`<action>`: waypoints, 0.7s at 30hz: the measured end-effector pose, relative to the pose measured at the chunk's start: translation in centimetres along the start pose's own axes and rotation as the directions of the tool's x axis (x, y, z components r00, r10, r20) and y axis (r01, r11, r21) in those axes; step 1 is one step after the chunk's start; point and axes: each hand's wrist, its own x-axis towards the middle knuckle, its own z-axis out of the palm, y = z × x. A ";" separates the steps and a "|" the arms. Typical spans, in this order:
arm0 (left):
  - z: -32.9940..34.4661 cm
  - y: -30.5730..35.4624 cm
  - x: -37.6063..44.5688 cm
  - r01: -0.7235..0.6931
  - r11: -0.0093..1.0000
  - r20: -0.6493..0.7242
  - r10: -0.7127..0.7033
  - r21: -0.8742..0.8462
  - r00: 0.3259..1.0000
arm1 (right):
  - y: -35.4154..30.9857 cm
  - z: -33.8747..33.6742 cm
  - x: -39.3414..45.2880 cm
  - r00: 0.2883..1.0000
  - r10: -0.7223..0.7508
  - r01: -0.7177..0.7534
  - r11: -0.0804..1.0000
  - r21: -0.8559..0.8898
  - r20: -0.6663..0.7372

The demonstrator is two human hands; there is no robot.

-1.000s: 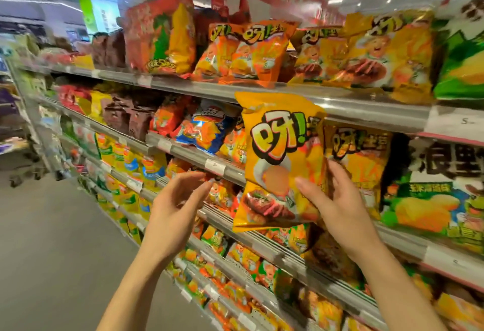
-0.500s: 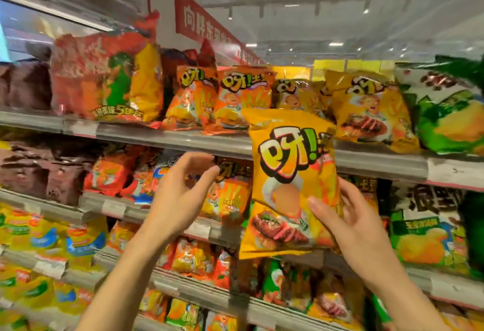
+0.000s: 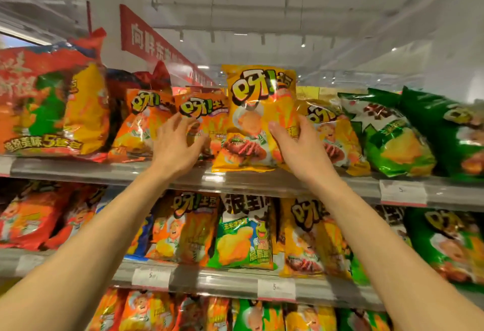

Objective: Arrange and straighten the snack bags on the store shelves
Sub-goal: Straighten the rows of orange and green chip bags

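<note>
A yellow snack bag (image 3: 258,110) with a steak picture stands upright on the front of the top shelf (image 3: 104,172), its bottom edge resting on the shelf lip. My right hand (image 3: 298,144) grips its lower right side. My left hand (image 3: 175,144) has its fingers spread and presses against an orange snack bag (image 3: 203,110) just left of the yellow one. Another orange bag (image 3: 141,121) leans further left, and a yellow bag (image 3: 332,131) lies tilted behind my right hand.
A large red multipack (image 3: 52,102) fills the top shelf's left end; green bags (image 3: 387,131) lie at its right. The shelf below (image 3: 209,282) holds orange, yellow and green bags behind price tags (image 3: 402,192). A red sign (image 3: 152,42) hangs above.
My right hand has lifted the yellow bag from in front of the second shelf up onto the top shelf. My left hand rose with it and now touches the orange bag.
</note>
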 end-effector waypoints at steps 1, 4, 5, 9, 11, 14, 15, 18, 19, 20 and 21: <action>0.3 -0.2 0.1 -0.004 1.000 0.023 0.005 -0.018 1.000 | 0.0 0.5 1.1 1.000 0.000 0.000 1.000 -0.004 -0.007; 1.0 -0.9 0.1 -0.025 0.998 0.020 0.026 -0.052 0.999 | 0.3 1.8 3.9 1.000 0.029 -0.030 0.996 -0.081 -0.012; 1.1 -1.1 0.1 -0.033 0.998 0.004 0.034 -0.056 0.999 | 0.7 2.0 4.5 0.999 0.034 -0.035 0.989 -0.141 -0.006; 1.8 -1.6 0.2 -0.049 0.997 -0.034 0.047 -0.067 0.998 | 2.3 2.9 4.7 0.996 -0.085 0.072 0.919 -0.389 -0.018; 2.1 -1.9 0.2 -0.063 0.996 -0.048 0.060 -0.056 0.997 | 2.5 3.5 4.2 0.982 -0.187 0.171 0.854 -0.491 0.017; 2.1 -2.0 0.2 -0.072 0.996 -0.057 0.069 -0.052 0.996 | 3.0 4.3 4.2 0.966 -0.207 0.257 0.732 -0.631 0.154; 2.1 -2.0 0.2 -0.073 0.996 -0.056 0.070 -0.056 0.996 | 3.1 4.3 4.3 0.966 -0.202 0.258 0.710 -0.656 0.162; 2.1 -1.9 0.1 -0.077 0.995 -0.063 0.073 -0.059 0.995 | 3.6 4.1 4.9 0.971 -0.209 0.232 0.677 -0.698 0.120; 2.2 -1.9 0.0 -0.075 0.995 -0.066 0.071 -0.060 0.995 | 3.8 4.2 4.9 0.974 -0.196 0.218 0.670 -0.710 0.114; 2.2 -1.9 0.0 -0.072 0.995 -0.068 0.068 -0.062 0.995 | 3.9 4.5 4.8 0.978 -0.172 0.204 0.666 -0.718 0.118; 2.2 -2.0 0.0 -0.070 0.995 -0.068 0.065 -0.066 0.996 | 4.0 4.8 4.7 0.980 -0.149 0.196 0.663 -0.722 0.129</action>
